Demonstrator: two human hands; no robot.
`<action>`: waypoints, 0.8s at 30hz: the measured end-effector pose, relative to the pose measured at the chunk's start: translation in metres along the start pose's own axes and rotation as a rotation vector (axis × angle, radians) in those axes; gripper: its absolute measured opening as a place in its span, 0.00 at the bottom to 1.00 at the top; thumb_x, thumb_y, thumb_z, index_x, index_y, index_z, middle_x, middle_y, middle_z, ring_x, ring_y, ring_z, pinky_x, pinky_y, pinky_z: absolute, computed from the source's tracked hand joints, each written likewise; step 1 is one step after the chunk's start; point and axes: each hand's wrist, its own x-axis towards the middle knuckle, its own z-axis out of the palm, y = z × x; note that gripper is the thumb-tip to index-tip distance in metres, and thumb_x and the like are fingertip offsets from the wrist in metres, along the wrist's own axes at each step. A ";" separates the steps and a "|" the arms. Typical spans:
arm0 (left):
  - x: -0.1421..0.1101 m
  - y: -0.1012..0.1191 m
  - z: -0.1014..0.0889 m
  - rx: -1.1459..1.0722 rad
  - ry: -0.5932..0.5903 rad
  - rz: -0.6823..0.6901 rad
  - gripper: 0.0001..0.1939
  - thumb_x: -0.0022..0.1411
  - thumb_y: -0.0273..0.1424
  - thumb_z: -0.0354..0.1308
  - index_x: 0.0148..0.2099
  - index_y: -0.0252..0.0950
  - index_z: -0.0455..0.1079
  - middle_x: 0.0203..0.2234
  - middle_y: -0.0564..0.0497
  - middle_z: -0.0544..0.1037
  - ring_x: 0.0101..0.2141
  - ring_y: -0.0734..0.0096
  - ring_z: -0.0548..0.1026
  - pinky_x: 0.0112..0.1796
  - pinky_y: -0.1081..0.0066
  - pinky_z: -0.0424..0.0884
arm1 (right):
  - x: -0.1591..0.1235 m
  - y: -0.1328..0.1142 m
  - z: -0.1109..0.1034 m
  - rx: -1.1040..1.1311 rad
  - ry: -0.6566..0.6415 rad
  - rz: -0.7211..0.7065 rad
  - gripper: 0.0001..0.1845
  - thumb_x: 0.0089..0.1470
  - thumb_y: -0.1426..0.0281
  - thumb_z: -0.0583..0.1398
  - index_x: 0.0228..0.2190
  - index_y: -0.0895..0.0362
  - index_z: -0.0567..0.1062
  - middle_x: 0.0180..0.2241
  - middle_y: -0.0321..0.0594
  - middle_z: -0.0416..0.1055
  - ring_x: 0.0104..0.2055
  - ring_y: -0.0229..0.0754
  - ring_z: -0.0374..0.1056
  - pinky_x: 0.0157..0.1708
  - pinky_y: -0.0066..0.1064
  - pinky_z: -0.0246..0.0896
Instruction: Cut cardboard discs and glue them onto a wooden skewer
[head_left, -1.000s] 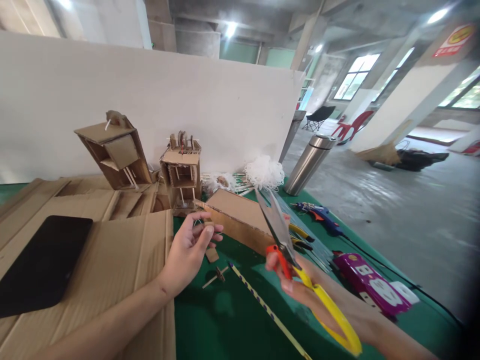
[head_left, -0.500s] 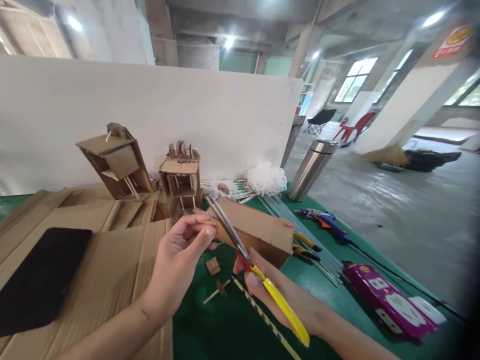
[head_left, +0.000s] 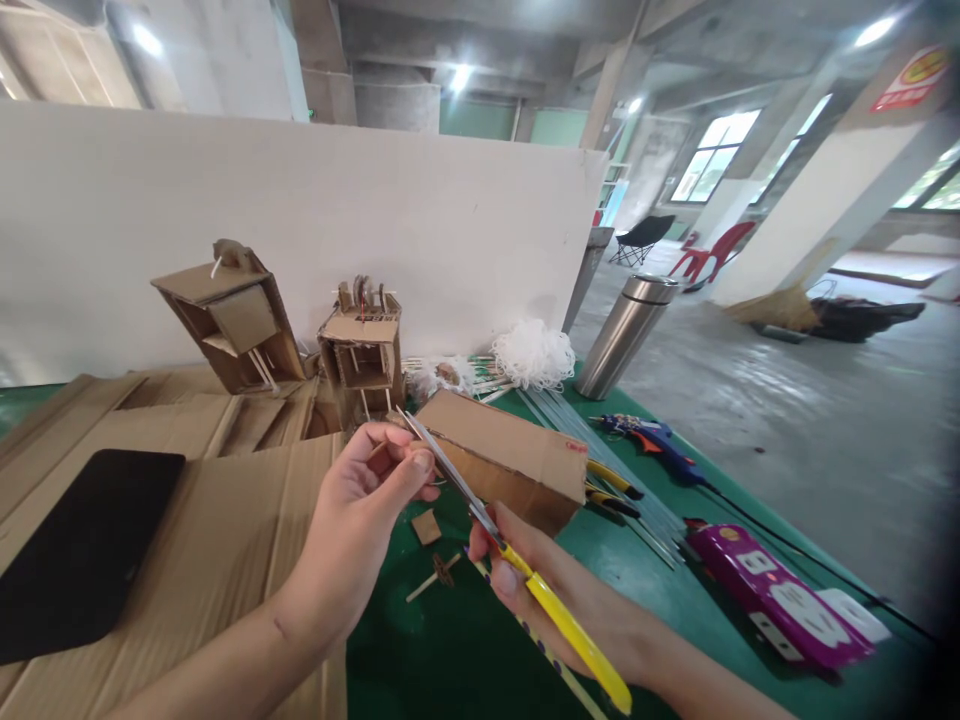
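My left hand (head_left: 360,515) is raised over the table edge, its thumb and fingers pinched on a small thin wooden stick piece (head_left: 382,447). My right hand (head_left: 555,590) grips scissors (head_left: 487,535) with yellow and orange handles. The blades point up and left, and their tips meet the stick at my left fingertips. Below the hands, on the green table (head_left: 450,650), lie a small cardboard square (head_left: 425,527) and a small wheel on a stick (head_left: 439,575). A striped yellow straw (head_left: 555,665) runs under my right hand.
A folded cardboard box (head_left: 510,455) lies just behind the hands. Two cardboard models (head_left: 232,320) (head_left: 364,345) stand at the back. Flat cardboard sheets (head_left: 225,520) and a black pad (head_left: 75,545) lie left. A steel flask (head_left: 626,335), glue gun (head_left: 652,440), pliers (head_left: 611,485) and purple power strip (head_left: 772,595) are on the right.
My right hand swung the scissors from the right side over to my left hand, so the blades now reach the stick piece. The left hand stayed pinched and rose slightly.
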 end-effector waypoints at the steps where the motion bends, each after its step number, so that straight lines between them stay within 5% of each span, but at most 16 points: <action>1: 0.000 0.000 0.000 -0.009 -0.005 0.001 0.11 0.53 0.31 0.69 0.33 0.36 0.68 0.25 0.57 0.74 0.26 0.80 0.71 0.29 0.81 0.72 | 0.000 0.000 0.000 -0.006 -0.001 -0.005 0.28 0.58 0.42 0.49 0.36 0.55 0.60 0.29 0.32 0.55 0.25 0.33 0.51 0.22 0.26 0.51; 24: -0.002 -0.002 -0.004 0.049 0.009 0.014 0.07 0.58 0.33 0.65 0.35 0.37 0.71 0.27 0.56 0.75 0.28 0.78 0.73 0.32 0.80 0.73 | 0.002 -0.006 0.002 0.001 0.047 -0.021 0.30 0.55 0.38 0.48 0.31 0.54 0.59 0.27 0.32 0.55 0.26 0.35 0.51 0.24 0.27 0.53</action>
